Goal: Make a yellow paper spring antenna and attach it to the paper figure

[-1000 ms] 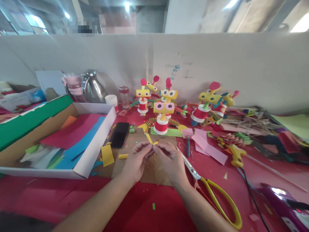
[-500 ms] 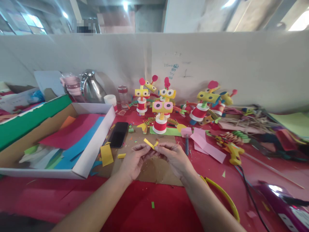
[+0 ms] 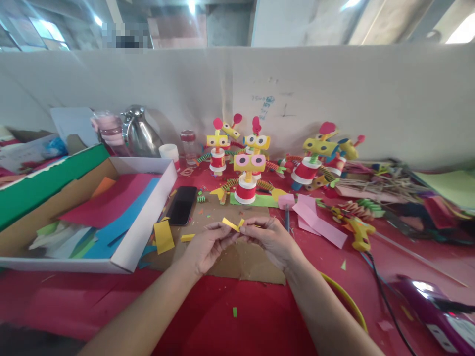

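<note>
1. Head view: a narrow, V-bent yellow paper strip [image 3: 230, 225] is held up above a flat brown cardboard sheet [image 3: 256, 264], which is laid on a red-covered table [image 3: 208, 321]
2. Left hand [image 3: 210, 243]: thumb and fingertips pressed together, strip pinched at its left part; remaining fingers curled beneath, partly hidden
3. Right hand [image 3: 267, 242]: strip pinched close to the bend by thumb and fingertips; other fingers bent, their tips not clearly shown
4. Just left of the left hand, a short yellow paper roll [image 3: 187, 238] and a yellow paper rectangle [image 3: 164, 237] are seen; a black smartphone [image 3: 181, 205] is placed farther back
5. Beyond the hands, a red-and-white cup figure [image 3: 245, 192] with coiled paper arms is stood upright, a light-green paper strip [image 3: 265, 200] lying beside its base
6. On the right, pale pink paper pieces [image 3: 324, 227] and a yellow glue gun [image 3: 361, 235] are noted; a curved yellow handle [image 3: 349, 295] is partly covered by the right forearm
7. Far left, coloured sheets are contained in an open white-walled cardboard box [image 3: 156, 207]
</note>
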{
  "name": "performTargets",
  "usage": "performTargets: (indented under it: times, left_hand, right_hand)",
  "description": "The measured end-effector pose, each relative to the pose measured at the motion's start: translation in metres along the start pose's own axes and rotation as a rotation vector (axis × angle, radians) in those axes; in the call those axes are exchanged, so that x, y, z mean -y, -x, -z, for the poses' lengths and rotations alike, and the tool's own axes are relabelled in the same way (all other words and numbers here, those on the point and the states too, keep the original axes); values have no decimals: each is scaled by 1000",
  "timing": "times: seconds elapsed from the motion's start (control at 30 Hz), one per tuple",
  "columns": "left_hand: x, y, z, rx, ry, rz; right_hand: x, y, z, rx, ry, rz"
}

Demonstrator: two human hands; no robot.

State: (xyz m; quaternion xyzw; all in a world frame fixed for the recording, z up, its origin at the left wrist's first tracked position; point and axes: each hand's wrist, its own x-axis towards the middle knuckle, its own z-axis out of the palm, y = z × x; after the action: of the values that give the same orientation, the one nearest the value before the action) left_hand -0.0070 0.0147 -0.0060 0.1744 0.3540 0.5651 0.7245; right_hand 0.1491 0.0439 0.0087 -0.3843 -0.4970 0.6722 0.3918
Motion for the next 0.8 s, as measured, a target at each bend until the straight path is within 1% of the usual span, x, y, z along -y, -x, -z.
performTargets:
  times: [0.1,0.53,0.67,0.8]
  left_hand:
    - [1,-2,2,-19,-17,6]
    - [3,-3,6,18,-57,37]
    - [1,-2,5,8,-108,45]
    - [1,-1,1,5,-155,18]
  right_hand:
    - [0,0,2,16,24,16]
    - [6,3,4,79,143,82]
    - [6,3,4,73,158,102]
    - [3,1,6,47,144,76]
